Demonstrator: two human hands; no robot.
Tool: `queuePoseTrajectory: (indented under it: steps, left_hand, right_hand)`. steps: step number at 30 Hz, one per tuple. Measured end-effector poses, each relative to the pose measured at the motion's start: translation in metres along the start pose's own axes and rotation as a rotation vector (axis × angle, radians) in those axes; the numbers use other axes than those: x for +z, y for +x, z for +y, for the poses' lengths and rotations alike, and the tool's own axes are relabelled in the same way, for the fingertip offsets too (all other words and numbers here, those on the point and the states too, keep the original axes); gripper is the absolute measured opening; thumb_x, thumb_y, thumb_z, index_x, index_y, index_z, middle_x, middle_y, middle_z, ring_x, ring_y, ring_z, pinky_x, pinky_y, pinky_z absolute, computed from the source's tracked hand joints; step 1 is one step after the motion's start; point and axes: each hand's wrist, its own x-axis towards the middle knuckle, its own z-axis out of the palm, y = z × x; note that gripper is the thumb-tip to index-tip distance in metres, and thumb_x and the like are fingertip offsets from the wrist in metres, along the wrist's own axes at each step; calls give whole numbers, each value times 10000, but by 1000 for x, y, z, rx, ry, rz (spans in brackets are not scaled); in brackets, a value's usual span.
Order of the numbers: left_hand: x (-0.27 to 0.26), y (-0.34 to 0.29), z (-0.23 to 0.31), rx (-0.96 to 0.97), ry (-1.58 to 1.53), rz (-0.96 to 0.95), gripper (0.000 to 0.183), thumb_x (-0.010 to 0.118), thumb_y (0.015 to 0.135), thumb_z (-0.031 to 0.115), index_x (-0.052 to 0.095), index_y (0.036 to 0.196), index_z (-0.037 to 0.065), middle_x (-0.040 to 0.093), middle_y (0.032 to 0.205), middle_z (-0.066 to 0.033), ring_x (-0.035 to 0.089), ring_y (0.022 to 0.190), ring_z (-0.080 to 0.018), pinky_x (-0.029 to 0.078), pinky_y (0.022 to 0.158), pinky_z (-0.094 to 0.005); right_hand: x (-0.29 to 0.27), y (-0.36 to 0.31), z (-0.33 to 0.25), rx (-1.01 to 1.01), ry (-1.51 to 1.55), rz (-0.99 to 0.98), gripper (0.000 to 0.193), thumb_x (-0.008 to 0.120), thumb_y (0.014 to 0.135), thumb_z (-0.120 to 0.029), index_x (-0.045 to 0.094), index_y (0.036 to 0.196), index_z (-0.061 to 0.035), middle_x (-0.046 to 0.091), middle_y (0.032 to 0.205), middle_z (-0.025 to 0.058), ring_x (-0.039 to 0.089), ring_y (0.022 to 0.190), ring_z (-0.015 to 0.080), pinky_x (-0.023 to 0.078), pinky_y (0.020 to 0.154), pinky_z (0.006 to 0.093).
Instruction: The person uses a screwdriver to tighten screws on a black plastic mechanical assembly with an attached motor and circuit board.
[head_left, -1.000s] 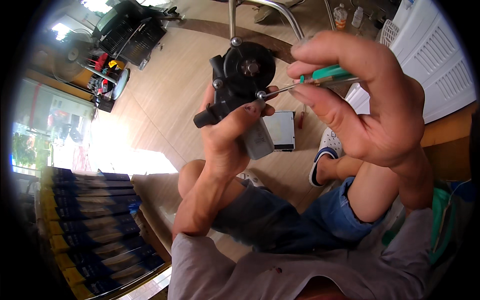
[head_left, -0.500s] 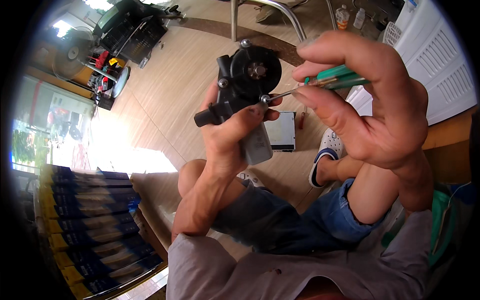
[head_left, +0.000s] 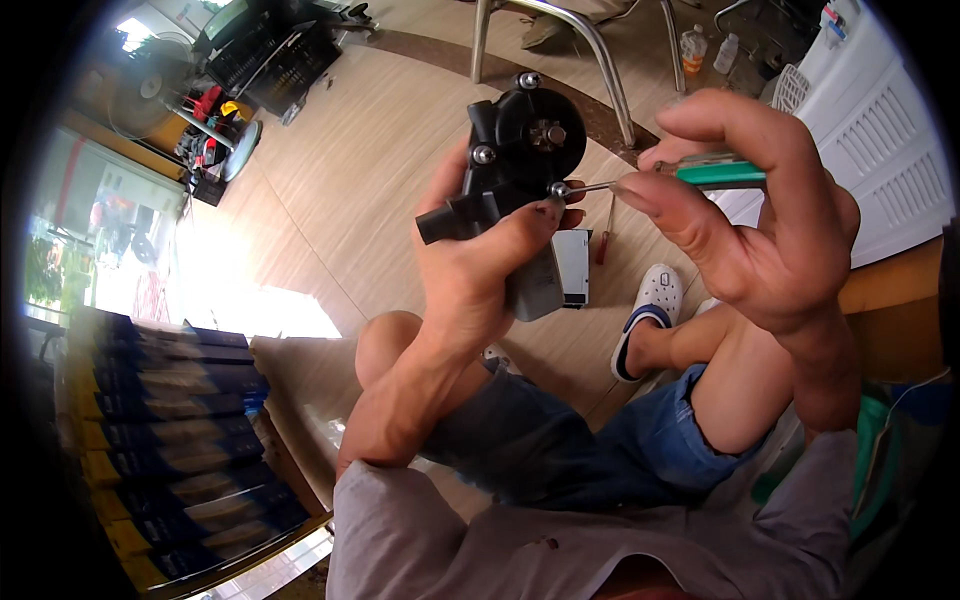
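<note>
In my left hand is a geared motor with a black housing and a grey metal can. My fingers wrap behind it and the thumb presses on its front, by a shiny round-headed screw. Two more such screws show on the housing, and a toothed shaft sits in its round end. My right hand pinches a screwdriver with a green handle. The thin shank runs left, and its tip is at the screw by my left thumb; the exact contact is too small to tell.
On the floor below lie a flat pale box and a red-handled screwdriver. Metal chair legs and two bottles stand farther off. A white louvred panel is at right, stacked blue-and-yellow boxes at lower left.
The motor and my left hand have shifted to the right. My right hand has moved slightly down, and the screwdriver now lies more level, its handle turned.
</note>
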Motion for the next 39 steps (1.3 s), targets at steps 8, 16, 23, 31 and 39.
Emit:
queuePoseTrajectory:
  steps: [8,16,23,31,39]
  left_hand:
    - [-2,3,2,33,5,24,537,671,803,-20,508,1313,-58,666,1072,-156,699,950,-237,601,849,-375]
    - [-5,1,5,40,-4,50,539,676,804,-26,507,1316,-56,672,1064,-154,698,954,-228,600,849,-366]
    - [-8,2,5,64,-8,55,561,694,809,-14,497,1333,-52,671,1071,-158,698,946,-226,599,846,-365]
    - [-5,0,3,71,4,68,565,691,808,-14,497,1337,-61,672,1058,-159,696,927,-224,596,836,-360]
    - [-6,1,4,73,38,72,534,692,808,-7,519,1310,-58,673,1047,-157,695,908,-219,593,828,-353]
  right_hand:
    - [10,6,7,-123,231,13,381,710,851,78,524,1184,81,688,1073,218,709,975,248,578,815,305]
    - [4,2,-9,0,96,-97,375,659,879,101,488,1212,84,691,1058,231,713,958,247,576,836,314]
    - [12,4,-11,136,317,-6,350,679,907,13,508,1203,90,703,1044,225,712,970,239,575,848,309]
    - [4,0,-8,71,151,-101,345,627,912,66,493,1228,105,698,1050,237,702,1006,247,561,909,340]
    - [11,4,-14,186,344,-46,355,614,907,99,484,1237,106,709,1036,209,705,984,239,551,903,324]
